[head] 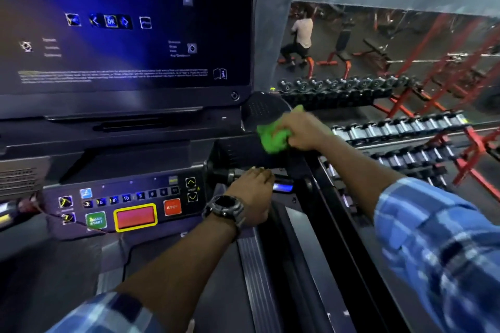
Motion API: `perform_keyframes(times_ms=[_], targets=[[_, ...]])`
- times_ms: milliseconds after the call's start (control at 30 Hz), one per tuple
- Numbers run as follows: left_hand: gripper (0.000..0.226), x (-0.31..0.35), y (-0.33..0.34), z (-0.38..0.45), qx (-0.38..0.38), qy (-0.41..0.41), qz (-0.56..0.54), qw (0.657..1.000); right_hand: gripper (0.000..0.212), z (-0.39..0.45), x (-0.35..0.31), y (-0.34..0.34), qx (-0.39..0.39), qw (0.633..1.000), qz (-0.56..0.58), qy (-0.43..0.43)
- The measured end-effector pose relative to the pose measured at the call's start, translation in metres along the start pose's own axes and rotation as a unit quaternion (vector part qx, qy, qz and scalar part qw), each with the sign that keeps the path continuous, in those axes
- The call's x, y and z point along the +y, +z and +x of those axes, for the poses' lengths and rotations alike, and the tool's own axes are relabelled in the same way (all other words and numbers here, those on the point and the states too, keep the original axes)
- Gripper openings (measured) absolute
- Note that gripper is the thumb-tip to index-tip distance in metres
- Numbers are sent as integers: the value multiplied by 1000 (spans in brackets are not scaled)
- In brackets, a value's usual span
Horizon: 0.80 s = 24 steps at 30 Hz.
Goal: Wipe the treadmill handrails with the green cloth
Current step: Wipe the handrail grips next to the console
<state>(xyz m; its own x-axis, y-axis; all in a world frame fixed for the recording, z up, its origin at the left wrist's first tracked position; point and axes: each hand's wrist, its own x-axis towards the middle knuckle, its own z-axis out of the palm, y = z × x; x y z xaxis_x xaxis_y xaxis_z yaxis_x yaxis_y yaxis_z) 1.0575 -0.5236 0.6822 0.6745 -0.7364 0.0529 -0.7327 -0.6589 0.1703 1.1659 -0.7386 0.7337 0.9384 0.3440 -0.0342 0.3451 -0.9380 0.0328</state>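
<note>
Where my plaid sleeves [443,246] enter at the bottom, I see both forearms reaching forward over the treadmill's right side. Nearest, my left hand [253,192], a dark watch [225,207] on its wrist, rests on the short handrail grip [230,174] beside the control panel [127,208], fingers curled over it. Just past it, my right hand [305,130] clutches the bunched green cloth [273,135] and presses it against the black housing at the console's right corner, below the big screen [121,21]. Farther off, dumbbell racks [392,130] line the wall, and red benches [338,59] stand beyond them
</note>
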Motion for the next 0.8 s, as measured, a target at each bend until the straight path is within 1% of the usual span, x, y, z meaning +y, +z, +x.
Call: perform_keyframes(times_ms=[33,67,100,167,233,267,300,333,367,400,467,500,567,633,667,733,800], targets=[[65,1,0,0,-5,-4,3,1000,53,6,0,-3,36,998,27,53],[62,1,0,0,-1,-1,5,1000,56,10,-6,-4,45,995,49,75],[57,-1,1,2,6,4,4,1000,58,9,-13,0,36,994,71,71],[41,-8,0,2,3,-1,-7,1000,58,-13,-25,15,19,995,94,34],[31,-13,-11,1,-10,-9,3,1000,55,-52,-33,23,0,998,64,8],[29,-15,-17,0,-11,-6,13,1000,54,-70,-38,25,8,998,61,10],[27,-18,-23,-3,-7,-5,29,1000,55,-84,-45,26,32,995,82,36],[24,-21,-28,-5,-3,-12,50,999,57,-92,-52,30,61,986,128,88],[22,-23,-33,-9,2,-25,71,997,58,-96,-61,32,86,968,184,145],[22,-26,-37,-13,7,-38,89,995,58,-92,-73,32,94,949,238,186],[27,-30,-43,-19,4,-72,109,991,56,-77,-104,33,92,924,308,208],[30,-32,-45,-22,2,-85,113,990,56,-72,-120,34,95,924,312,198],[37,-33,-48,-28,-3,-95,114,989,58,-80,-141,37,106,945,276,141],[43,-33,-51,-32,-15,-93,109,990,60,-108,-138,49,129,963,222,86],[44,-33,-51,-34,-17,-93,102,990,62,-122,-129,55,142,966,201,79],[47,-35,-52,-37,-12,-93,81,992,61,-127,-110,59,148,963,185,130],[53,-34,-52,-39,3,-101,46,994,53,-99,-111,45,102,958,173,203]])
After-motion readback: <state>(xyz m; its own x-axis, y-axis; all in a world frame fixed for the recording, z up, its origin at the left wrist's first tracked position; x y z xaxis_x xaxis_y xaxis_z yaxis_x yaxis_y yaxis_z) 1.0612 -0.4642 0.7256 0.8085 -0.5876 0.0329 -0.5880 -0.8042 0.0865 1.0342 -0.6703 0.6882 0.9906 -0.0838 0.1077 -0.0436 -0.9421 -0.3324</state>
